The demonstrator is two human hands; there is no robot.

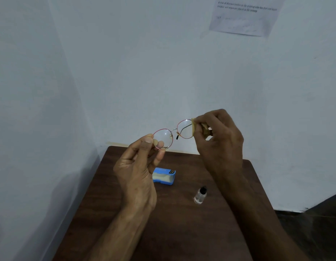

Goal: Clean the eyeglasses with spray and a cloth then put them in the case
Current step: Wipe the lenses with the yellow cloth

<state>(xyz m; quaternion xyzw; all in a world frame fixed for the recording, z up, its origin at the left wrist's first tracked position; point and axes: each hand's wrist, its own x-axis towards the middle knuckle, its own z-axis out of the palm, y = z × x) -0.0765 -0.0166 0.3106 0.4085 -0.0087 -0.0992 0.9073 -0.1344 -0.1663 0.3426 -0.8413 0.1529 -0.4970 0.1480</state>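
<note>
Eyeglasses (173, 129) are hanging in the air above the table (182, 232); I'm seeing one head view only. Left hand (138, 166) is pinching the rim of one lens between thumb and curled fingers. Right hand (219, 136) is gripping a yellowish cloth (194, 128), pressing it around the other lens. Blue case (163, 176) is lying on the table under the left hand, and the spray bottle (200, 195) is standing upright near it.

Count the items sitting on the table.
2: the blue case sits partly behind the left hand; the spray bottle stands to its right, nearer the person. The right forearm may hide others.
</note>
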